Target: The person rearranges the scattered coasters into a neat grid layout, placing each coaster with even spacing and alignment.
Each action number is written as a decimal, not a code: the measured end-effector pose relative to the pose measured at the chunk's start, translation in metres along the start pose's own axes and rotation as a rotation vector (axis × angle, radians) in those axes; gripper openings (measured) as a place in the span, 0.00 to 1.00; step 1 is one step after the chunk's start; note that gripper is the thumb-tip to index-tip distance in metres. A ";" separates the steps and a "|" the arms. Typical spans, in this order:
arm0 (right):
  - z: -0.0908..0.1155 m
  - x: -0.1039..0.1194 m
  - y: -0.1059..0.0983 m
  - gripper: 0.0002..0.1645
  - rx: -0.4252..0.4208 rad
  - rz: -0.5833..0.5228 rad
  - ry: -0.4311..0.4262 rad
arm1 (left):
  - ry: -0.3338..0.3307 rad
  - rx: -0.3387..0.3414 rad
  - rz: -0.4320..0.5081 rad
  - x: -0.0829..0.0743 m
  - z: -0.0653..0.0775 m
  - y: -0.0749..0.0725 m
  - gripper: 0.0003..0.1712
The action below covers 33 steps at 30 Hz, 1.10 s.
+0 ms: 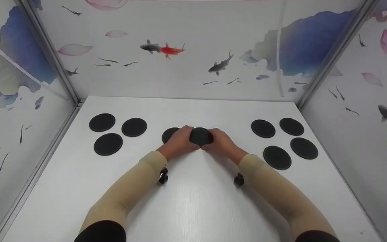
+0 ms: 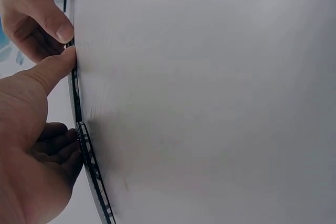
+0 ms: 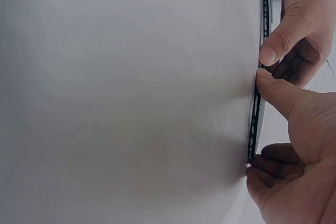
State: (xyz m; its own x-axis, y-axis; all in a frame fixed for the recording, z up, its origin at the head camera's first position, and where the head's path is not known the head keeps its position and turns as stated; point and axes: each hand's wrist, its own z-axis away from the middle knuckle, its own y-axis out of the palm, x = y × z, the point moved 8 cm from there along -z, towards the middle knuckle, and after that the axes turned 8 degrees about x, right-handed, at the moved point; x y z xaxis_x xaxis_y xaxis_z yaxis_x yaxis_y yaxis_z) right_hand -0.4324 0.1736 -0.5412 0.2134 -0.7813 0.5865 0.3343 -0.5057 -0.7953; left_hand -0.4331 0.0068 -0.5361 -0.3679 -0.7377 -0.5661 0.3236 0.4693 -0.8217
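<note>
Near the middle of the table, both hands hold one flat, round black coaster from its two sides. My left hand has its thumb at the near edge and its fingers around the left side. Mirroring it, my right hand grips the right side. The thumb tips meet at the near edge. In the left wrist view the held coaster shows edge-on, close to the white surface. A second black coaster lies just left, partly hidden behind the left hand.
Three black coasters lie at the left, one of them here. Several more are grouped at the right, including this near coaster. The white table is enclosed by printed panels at the back and on both sides.
</note>
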 end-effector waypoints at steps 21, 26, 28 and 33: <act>-0.005 0.000 0.001 0.40 0.015 0.004 -0.017 | -0.007 0.026 -0.064 -0.003 -0.004 -0.001 0.45; -0.001 -0.001 0.001 0.44 0.007 0.008 -0.006 | -0.034 0.052 -0.095 0.000 -0.006 -0.001 0.53; 0.001 -0.002 0.001 0.46 0.012 0.012 -0.002 | -0.036 0.063 -0.095 0.001 -0.005 0.000 0.55; 0.010 -0.005 -0.005 0.55 0.021 0.002 -0.004 | -0.037 0.072 -0.078 -0.001 -0.001 -0.001 0.57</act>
State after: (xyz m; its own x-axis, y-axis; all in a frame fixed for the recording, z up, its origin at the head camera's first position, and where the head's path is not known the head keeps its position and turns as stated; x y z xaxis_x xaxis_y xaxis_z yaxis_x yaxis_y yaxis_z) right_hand -0.4263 0.1837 -0.5390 0.2176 -0.7812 0.5851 0.3526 -0.4961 -0.7935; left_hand -0.4337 0.0075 -0.5343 -0.3622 -0.7886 -0.4969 0.3575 0.3748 -0.8554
